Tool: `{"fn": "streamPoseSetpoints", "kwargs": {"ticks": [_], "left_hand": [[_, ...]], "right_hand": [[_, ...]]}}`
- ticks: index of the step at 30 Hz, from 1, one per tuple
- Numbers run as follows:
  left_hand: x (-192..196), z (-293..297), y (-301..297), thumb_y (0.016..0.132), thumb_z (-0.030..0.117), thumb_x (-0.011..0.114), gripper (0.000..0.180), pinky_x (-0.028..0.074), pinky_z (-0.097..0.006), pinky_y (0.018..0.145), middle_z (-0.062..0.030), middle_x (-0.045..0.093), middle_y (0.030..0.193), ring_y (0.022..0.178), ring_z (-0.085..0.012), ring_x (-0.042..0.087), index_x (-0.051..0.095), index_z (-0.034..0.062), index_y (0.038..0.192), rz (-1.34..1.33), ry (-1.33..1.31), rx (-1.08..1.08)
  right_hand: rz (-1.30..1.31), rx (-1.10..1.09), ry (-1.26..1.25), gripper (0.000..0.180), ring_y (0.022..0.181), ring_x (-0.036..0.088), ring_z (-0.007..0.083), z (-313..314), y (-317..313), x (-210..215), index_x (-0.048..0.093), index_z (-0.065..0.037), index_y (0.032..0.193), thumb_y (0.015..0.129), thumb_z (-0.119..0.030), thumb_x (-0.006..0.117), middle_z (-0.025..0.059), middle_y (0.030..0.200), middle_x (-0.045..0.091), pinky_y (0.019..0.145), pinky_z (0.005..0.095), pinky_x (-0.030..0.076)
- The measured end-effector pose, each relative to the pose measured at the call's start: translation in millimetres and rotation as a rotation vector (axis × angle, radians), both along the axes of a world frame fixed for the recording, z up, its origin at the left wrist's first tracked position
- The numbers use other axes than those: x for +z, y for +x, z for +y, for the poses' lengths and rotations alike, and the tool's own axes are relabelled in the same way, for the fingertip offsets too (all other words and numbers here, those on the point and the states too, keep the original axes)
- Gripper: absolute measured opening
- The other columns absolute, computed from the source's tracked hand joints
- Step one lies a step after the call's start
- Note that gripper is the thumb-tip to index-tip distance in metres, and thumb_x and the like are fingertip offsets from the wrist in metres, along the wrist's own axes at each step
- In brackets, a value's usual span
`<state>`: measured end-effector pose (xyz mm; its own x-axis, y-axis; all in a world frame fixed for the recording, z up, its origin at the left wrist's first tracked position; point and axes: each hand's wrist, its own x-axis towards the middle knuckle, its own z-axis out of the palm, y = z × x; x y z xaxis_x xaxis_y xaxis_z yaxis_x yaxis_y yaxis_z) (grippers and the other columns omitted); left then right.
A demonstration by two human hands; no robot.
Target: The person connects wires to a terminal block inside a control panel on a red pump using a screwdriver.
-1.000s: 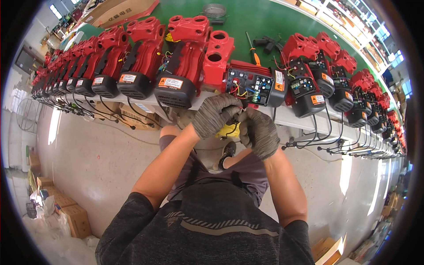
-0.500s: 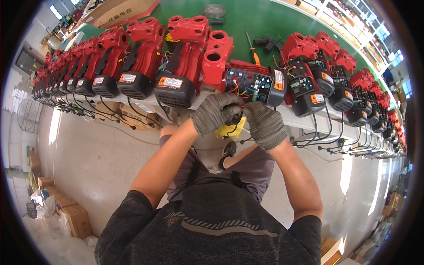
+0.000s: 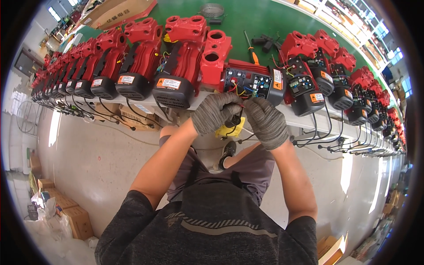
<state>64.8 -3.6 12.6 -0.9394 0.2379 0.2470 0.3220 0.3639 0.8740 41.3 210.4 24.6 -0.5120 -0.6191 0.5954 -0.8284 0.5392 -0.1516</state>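
Both hands wear grey striped work gloves and meet at the bench's front edge, just below a red pump with its circuit board (image 3: 261,84) exposed. My left hand (image 3: 215,113) is closed around a black cable (image 3: 234,120), which hangs down below the fingers. A thin wire with a red part (image 3: 241,105) shows between the two hands. My right hand (image 3: 266,123) has its fingers curled together at that wire's end; what sits in its fingertips is too small to make out. Red, white and yellow wires (image 3: 238,89) lie in the open black box of the pump.
Red pumps with black motor covers (image 3: 173,92) stand in a long row to the left, and more open ones (image 3: 309,95) to the right. Their cables hang over the edge. Behind lie an orange-handled screwdriver (image 3: 253,55), black parts (image 3: 266,43) and a round metal dish (image 3: 212,10).
My right hand has shifted slightly right, widening the gap between the fingertips, and the wire shows more plainly. My left hand has stayed nearly in place, still around the cable.
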Motion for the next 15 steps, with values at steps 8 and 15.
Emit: {"fn": "streamPoseSetpoints", "kwargs": {"ticks": [8, 15], "left_hand": [[10.5, -1.1, -2.9, 0.093, 0.012, 0.068, 0.02, 0.055, -0.035, 0.078, -0.0115, 0.071, 0.092, 0.084, -0.0217, 0.069, 0.068, 0.0028, 0.111, -0.023, -0.007, -0.031], [-13.8, 3.9, 0.1, 0.092, 0.011, 0.069, 0.022, 0.055, -0.036, 0.08, -0.0128, 0.071, 0.098, 0.09, -0.0266, 0.07, 0.068, 0.0018, 0.112, 0.165, -0.071, 0.04]], "right_hand": [[-0.069, 0.078, 0.046, 0.019, 0.078, 0.068, 0.0293, 2.7, -10.5, 7.5, 0.066, -0.005, 0.104, 0.086, -0.011, 0.066, 0.0121, 0.092, 0.069, 0.066, 0.0392, 0.056], [-1.729, -0.183, -0.894, 0.021, 0.054, 0.059, 0.0124, -15.9, 14.0, 12.3, 0.064, -0.001, 0.096, 0.099, -0.022, 0.063, 0.0058, 0.068, 0.064, 0.046, 0.0265, 0.043]]}}
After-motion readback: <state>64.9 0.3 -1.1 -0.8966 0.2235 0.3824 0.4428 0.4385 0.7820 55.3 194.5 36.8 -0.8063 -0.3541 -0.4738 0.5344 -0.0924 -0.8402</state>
